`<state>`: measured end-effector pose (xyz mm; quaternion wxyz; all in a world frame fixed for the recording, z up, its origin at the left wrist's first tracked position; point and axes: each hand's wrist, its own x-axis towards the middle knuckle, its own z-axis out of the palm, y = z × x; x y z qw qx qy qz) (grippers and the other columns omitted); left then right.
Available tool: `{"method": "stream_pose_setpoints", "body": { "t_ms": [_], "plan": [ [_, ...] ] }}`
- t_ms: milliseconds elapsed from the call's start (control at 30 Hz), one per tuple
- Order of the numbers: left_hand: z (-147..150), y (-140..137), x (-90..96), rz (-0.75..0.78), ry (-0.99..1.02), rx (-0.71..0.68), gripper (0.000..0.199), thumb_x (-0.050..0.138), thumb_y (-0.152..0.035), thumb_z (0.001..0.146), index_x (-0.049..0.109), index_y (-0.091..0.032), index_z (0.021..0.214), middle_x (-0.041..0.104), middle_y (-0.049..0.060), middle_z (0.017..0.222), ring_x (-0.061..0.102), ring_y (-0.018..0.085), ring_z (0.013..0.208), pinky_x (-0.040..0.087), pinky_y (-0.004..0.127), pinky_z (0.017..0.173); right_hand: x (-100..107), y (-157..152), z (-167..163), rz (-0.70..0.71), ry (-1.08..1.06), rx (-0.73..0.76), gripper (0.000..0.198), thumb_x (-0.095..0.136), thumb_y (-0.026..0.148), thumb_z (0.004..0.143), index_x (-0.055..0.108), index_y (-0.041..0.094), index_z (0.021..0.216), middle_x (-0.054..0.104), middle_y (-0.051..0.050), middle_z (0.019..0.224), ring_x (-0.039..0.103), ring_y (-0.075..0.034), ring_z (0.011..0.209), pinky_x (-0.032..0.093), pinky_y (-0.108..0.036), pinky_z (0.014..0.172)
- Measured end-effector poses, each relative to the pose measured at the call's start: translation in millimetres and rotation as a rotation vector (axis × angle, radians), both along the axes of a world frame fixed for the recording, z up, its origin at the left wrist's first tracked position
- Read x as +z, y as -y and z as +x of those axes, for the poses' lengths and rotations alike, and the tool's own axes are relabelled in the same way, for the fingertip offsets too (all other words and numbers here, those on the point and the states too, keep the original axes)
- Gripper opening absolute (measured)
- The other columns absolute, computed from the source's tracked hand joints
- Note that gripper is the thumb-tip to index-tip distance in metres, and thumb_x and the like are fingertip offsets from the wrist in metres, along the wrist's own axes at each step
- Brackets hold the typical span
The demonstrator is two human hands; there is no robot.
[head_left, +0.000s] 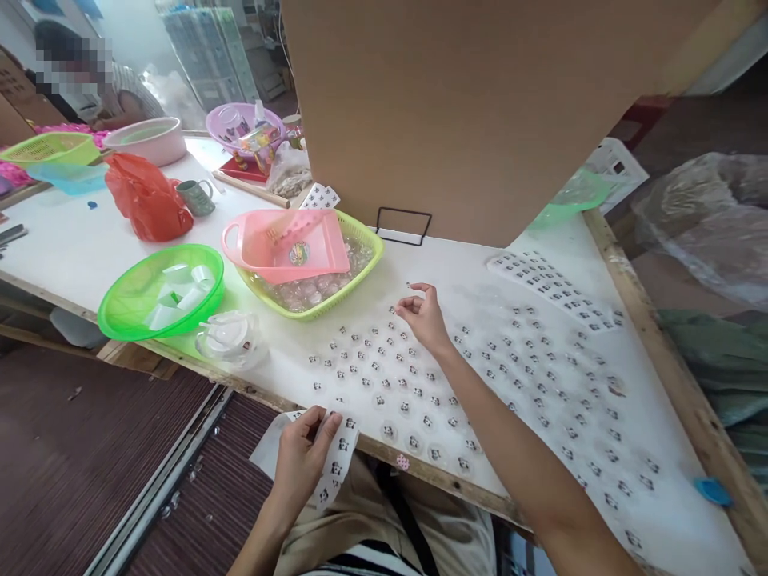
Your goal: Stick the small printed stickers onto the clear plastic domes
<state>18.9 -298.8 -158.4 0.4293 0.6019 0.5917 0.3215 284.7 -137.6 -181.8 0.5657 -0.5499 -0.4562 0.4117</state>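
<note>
My left hand (304, 452) pinches a white sheet of panda stickers (342, 446) between thumb and fingers at the table's front edge. Over the table, my right hand (423, 316) has its index finger stretched out, with a tiny panda sticker (409, 285) at the tip. Its thumb and other fingers are curled close to another panda piece (392, 310); whether they touch it I cannot tell. Below and around this hand lie many small clear round pieces (405, 408) with panda pictures, spread in loose rows. More panda pieces (543, 420) lie right of my forearm.
A yellow-green basket (375, 260) of clear pieces bears a pink tray (324, 252). Left of it are a green bowl (114, 312) and a plastic-wrapped item (231, 340). A big cardboard sheet (468, 120) stands behind. Another sticker sheet (552, 288) lies right. A person (129, 96) sits far left.
</note>
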Motion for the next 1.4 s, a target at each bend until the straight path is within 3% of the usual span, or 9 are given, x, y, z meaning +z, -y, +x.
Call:
{"method": "stream_pose_setpoints", "body": {
  "t_ms": [100,233,767,967,1133,1267,1400],
  "plan": [
    [-4,0,-1.2,0.017,-0.010,0.007,0.042,0.052,-0.045,0.092,0.041,-0.019,0.061,0.028,-0.005,0.059,0.031,0.010,0.054,0.024,0.023,0.050,-18,-26,13,-0.083,0.158,-0.022,0.054,0.066,0.030,0.067,0.032,0.025,0.109,0.062,0.006,0.074,0.061,-0.017,0.072,0.048,-0.033,0.075],
    [-9,1,-4.9,0.028,-0.027,0.016,0.041,0.052,-0.045,0.093,0.047,-0.018,0.063,0.032,-0.005,0.059,0.034,0.011,0.055,0.026,0.022,0.051,-30,-38,13,-0.123,0.247,0.001,0.054,0.064,0.029,0.065,0.033,0.024,0.109,0.062,0.006,0.070,0.063,-0.018,0.070,0.048,-0.033,0.073],
    [-11,-1,-3.9,0.009,-0.006,0.021,0.041,0.053,-0.047,0.093,0.048,-0.018,0.064,0.032,-0.005,0.059,0.033,0.010,0.055,0.027,0.021,0.050,-39,-47,1,-0.135,0.673,0.074,0.046,0.051,0.009,0.073,0.039,0.023,0.115,0.061,0.003,0.072,0.060,-0.019,0.070,0.043,-0.029,0.068],
    [-11,-1,-5.0,0.009,-0.006,0.012,0.041,0.053,-0.046,0.093,0.049,-0.018,0.064,0.034,-0.004,0.060,0.035,0.010,0.056,0.028,0.020,0.050,-34,-49,1,-0.080,0.815,0.011,0.045,0.060,0.008,0.068,0.045,0.021,0.108,0.059,-0.011,0.109,0.059,-0.025,0.093,0.041,-0.038,0.084],
    [-11,0,-2.8,0.032,-0.013,0.014,0.040,0.053,-0.044,0.093,0.048,-0.018,0.063,0.035,-0.004,0.060,0.034,0.011,0.056,0.028,0.021,0.050,-24,-46,5,-0.038,0.780,-0.041,0.024,0.057,0.020,0.078,0.052,0.021,0.102,0.054,-0.012,0.116,0.056,-0.026,0.106,0.042,-0.040,0.092],
    [-10,0,-0.2,0.049,-0.037,0.019,0.042,0.053,-0.043,0.092,0.043,-0.019,0.060,0.032,-0.004,0.058,0.034,0.011,0.056,0.027,0.021,0.051,-19,-47,1,-0.075,0.687,0.018,0.011,0.054,0.029,0.083,0.060,0.021,0.087,0.064,-0.008,0.098,0.062,-0.020,0.086,0.048,-0.033,0.080],
    [-10,0,-0.6,0.036,-0.041,0.024,0.043,0.052,-0.046,0.092,0.041,-0.019,0.060,0.029,-0.005,0.058,0.032,0.011,0.055,0.027,0.021,0.051,-18,-50,-8,-0.150,0.613,0.102,0.007,0.059,0.026,0.078,0.063,0.021,0.076,0.068,-0.002,0.074,0.062,-0.016,0.068,0.048,-0.028,0.066]
  ]
}}
